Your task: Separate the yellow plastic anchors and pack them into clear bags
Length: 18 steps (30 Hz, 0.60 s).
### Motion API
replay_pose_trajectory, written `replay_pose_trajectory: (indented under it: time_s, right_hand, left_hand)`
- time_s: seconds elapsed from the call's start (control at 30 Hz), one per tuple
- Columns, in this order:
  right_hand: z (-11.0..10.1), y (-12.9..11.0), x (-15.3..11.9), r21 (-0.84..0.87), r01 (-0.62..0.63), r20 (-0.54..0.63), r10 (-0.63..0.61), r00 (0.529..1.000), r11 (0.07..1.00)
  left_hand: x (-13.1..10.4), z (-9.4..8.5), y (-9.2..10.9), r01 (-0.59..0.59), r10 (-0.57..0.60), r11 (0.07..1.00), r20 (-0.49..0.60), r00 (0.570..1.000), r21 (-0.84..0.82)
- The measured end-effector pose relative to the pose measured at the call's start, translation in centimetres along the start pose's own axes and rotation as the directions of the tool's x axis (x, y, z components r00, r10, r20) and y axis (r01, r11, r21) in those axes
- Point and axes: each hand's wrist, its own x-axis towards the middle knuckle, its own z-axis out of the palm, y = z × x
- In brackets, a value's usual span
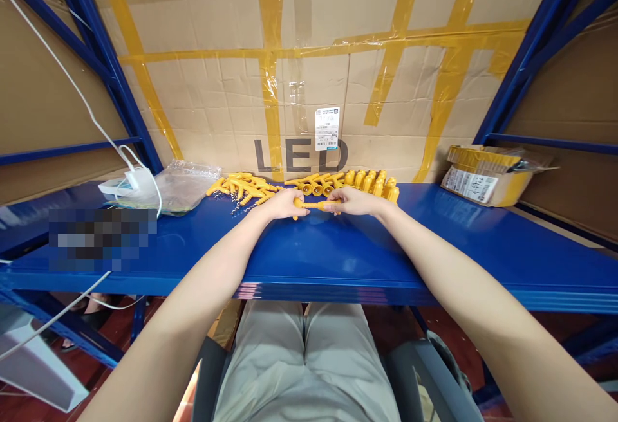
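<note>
Both hands meet over the blue shelf [333, 248], fingers closed on yellow plastic parts. My left hand [284, 204] pinches the T-shaped handle end of a yellow corkscrew [309, 204], whose ribbed shaft points right. At the shaft's other end, my right hand [355, 201] grips a yellow sleeve [327, 206] lined up with it; no metal spiral shows between them. Behind my left hand lies a heap of yellow corkscrew handles [241, 185], some with metal spirals sticking out. Just behind my right hand are several yellow sleeves [369, 181] standing upright, and more yellow pieces [316, 184] lying down.
A large taped cardboard sheet [217, 107] marked LED closes off the back. To the left are a clear plastic bag [186, 184], a white power strip [116, 187] with cables and a blurred-out item [101, 235]. A small carton [483, 177] sits at right.
</note>
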Motion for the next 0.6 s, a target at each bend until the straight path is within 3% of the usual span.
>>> replay_pose_trajectory:
  time_s: [0.27, 0.6]
  right_hand:
    - [0.4, -0.3, 0.3, -0.233, 0.036, -0.146, -0.072, 0.987, 0.972]
    - [0.2, -0.8, -0.3, -0.216, -0.003, -0.065, -0.011, 0.998, 0.976]
  left_hand:
    - [-0.3, -0.1, 0.4, 0.054, -0.054, 0.998, 0.029, 0.998, -0.010]
    - [-0.4, -0.1, 1.1, 0.059, -0.059, 0.998, 0.001, 0.998, 0.029]
